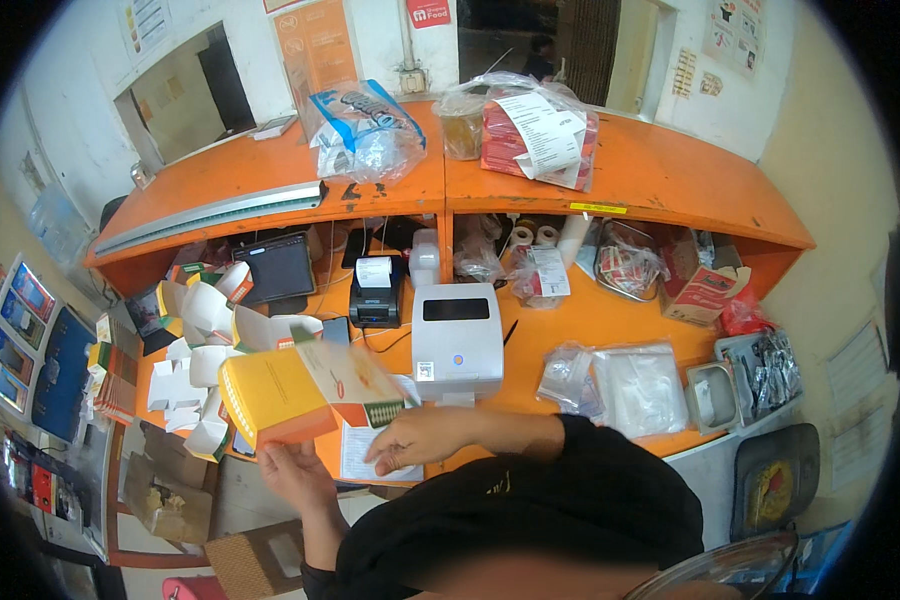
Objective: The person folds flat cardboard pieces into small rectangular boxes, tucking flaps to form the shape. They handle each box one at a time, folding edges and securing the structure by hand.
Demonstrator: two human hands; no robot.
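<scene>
My left hand [295, 478] is closed on the lower left edge of a paperboard food box [285, 390], yellow, white and green with an orange side, held tilted above the desk. My right hand [410, 442] is just below the box's right end, its fingers loosely bent and apart, with nothing seen in them. Under it lies a sheet of printed paper [355, 452]. Left of the held box, several white paperboard boxes [202, 305] stand open in a loose heap.
A white label printer [457, 340] and a small black receipt printer [375, 305] stand on the orange desk [515, 440]. Clear plastic bags [642, 388] and a metal tray [712, 398] lie to the right. On the upper shelf sits a bagged red box [530, 150].
</scene>
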